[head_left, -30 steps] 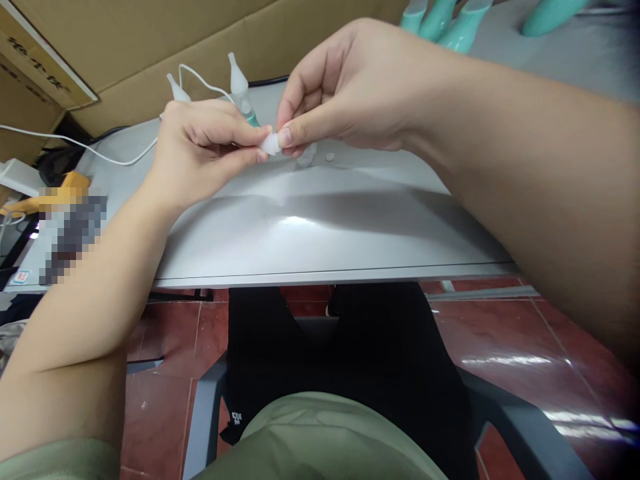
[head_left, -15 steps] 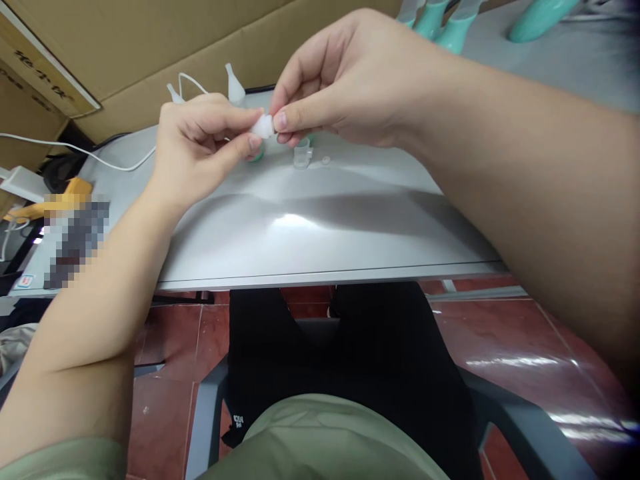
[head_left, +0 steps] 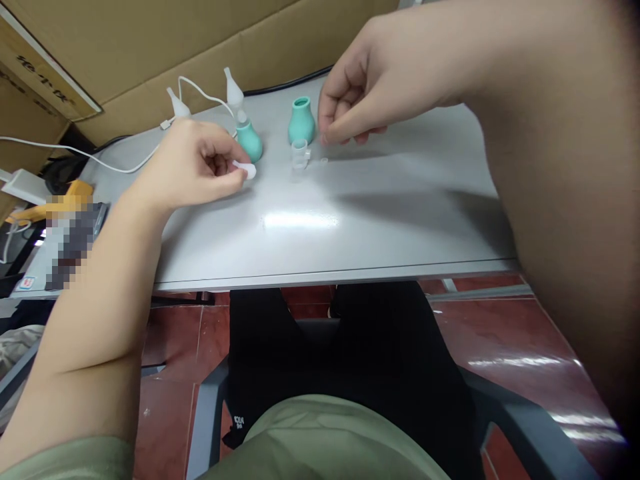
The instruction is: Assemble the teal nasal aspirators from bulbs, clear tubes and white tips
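Observation:
My left hand (head_left: 200, 163) is closed, thumb and fingertips pinching a small white soft-looking piece (head_left: 249, 171) just above the table. Right behind that piece lies a teal squeeze bulb (head_left: 251, 143) with a translucent tip. My right hand (head_left: 363, 100) hovers with thumb and fingertips pressed together; whatever is between them, if anything, is hidden. Below its fingertips a tiny clear ring (head_left: 325, 161) lies on the table. Left of this hand stands another teal bulb (head_left: 301, 123), its open neck upward. A small clear plastic cup (head_left: 300, 156) with a side stub is in front of that bulb.
White tapered nozzles (head_left: 234, 90) stand at the back left beside a white cable (head_left: 207, 99). Cardboard (head_left: 200, 40) walls the grey table's (head_left: 310, 250) rear. A yellow object (head_left: 77, 193) and a blurred-out dark item (head_left: 75, 247) are at the left.
My hands have come apart. The left has lowered with the white piece, and the right has moved rightward and slightly down, uncovering the teal bulbs.

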{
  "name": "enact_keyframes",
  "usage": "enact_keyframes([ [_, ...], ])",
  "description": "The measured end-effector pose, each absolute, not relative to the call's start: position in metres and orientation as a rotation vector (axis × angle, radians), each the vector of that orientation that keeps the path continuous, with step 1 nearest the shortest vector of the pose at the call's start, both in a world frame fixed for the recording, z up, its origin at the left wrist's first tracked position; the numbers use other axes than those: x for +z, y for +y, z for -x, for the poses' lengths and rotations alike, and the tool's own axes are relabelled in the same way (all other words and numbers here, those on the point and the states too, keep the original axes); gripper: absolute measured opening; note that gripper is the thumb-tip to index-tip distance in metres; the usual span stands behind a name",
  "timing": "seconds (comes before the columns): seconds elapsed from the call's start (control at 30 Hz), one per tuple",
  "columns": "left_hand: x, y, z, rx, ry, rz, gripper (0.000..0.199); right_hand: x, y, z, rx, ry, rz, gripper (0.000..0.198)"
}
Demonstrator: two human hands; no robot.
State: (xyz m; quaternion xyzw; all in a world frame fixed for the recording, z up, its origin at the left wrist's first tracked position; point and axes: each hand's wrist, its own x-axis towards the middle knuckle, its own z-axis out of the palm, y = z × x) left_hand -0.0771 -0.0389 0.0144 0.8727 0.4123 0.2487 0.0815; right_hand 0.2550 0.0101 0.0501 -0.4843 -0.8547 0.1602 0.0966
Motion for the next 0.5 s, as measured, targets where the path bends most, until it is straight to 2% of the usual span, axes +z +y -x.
enact_keyframes([
  [0.13,0.017,-0.043,0.073,0.456,1.345,-2.558,0.028,0.04,0.022,-0.253,0.348,-2.623,1.649,0.001],
  [0.23,0.017,-0.043,0.072,0.397,1.352,-2.533,0.026,0.034,0.029,-0.251,0.369,-2.669,1.657,0.008],
  [0.4,0.017,-0.05,0.066,0.69,1.341,-2.657,0.036,0.034,0.024,-0.244,0.362,-2.687,1.684,0.004],
  [0.5,0.012,-0.052,0.058,0.867,1.301,-2.756,0.033,0.035,0.019,-0.241,0.351,-2.691,1.668,0.006],
])
